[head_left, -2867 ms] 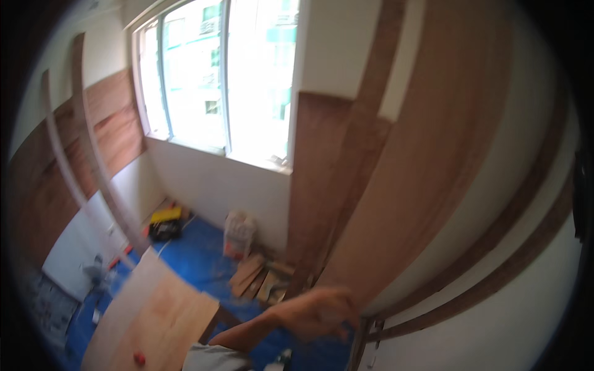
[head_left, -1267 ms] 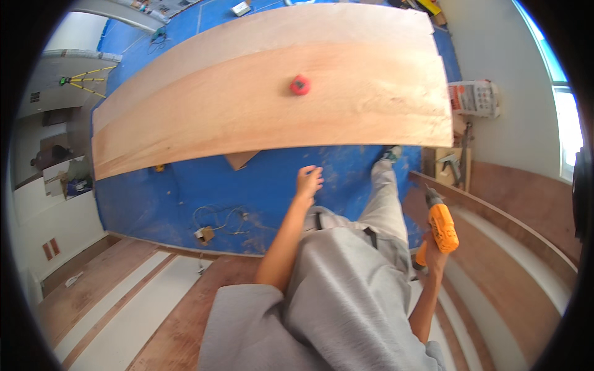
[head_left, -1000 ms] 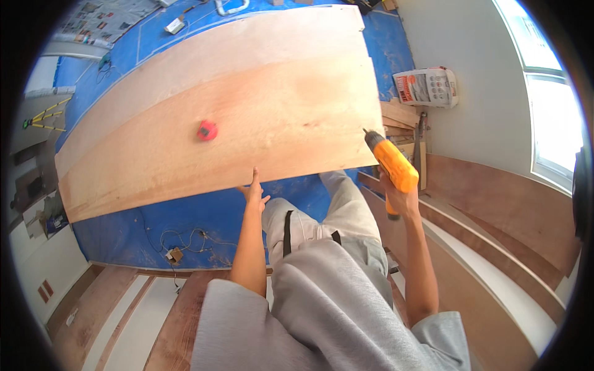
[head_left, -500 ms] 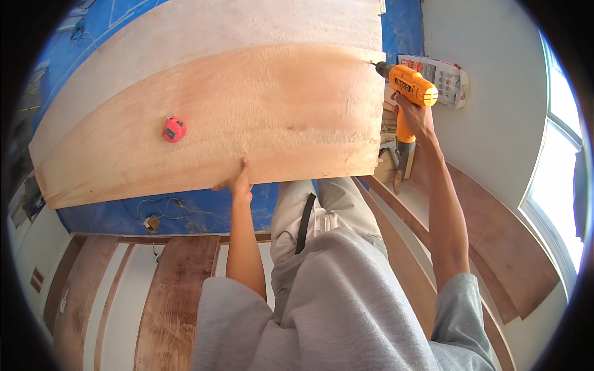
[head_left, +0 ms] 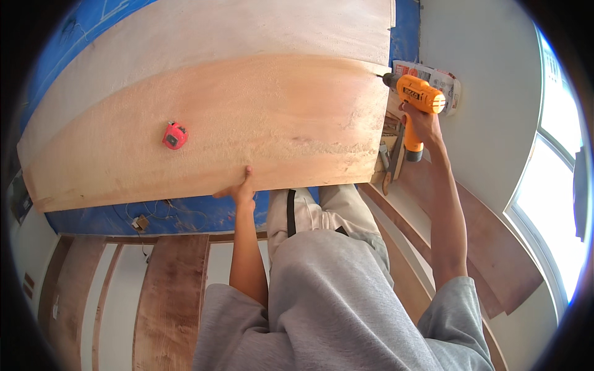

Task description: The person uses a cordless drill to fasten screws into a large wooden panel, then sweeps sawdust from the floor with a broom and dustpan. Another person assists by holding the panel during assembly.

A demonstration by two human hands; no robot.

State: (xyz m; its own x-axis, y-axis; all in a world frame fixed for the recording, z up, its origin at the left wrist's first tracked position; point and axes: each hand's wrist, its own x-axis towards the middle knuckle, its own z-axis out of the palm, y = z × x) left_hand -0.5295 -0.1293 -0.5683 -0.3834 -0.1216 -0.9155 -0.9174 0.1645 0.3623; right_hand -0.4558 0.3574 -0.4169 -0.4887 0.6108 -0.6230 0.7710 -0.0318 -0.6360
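A large plywood sheet (head_left: 266, 117) lies in front of me, tinted orange-brown, with a curved far edge against a paler sheet (head_left: 278, 31). My left hand (head_left: 242, 191) grips its near edge, thumb on top and the other fingers mostly hidden beneath. In my right hand (head_left: 426, 127) is an orange cordless drill (head_left: 416, 93), held by its handle and pointing left. The tip of its thin bit sits at the sheet's far right corner; whether it touches the wood I cannot tell. A red tape measure (head_left: 175, 135) rests on the left part of the sheet.
Right of the sheet, a hand tool with a wooden handle (head_left: 387, 182) lies among wood scraps. A printed white bag (head_left: 445, 86) stands by the wall. Curved wood panels (head_left: 489, 247) lean below the window. Blue sheeting (head_left: 185, 213) shows under the plywood, with a cable near a small box (head_left: 141, 222).
My view has shifted slightly, so the sheets sit a little lower in the picture. Both hands keep their holds, and the drill stays at the same corner.
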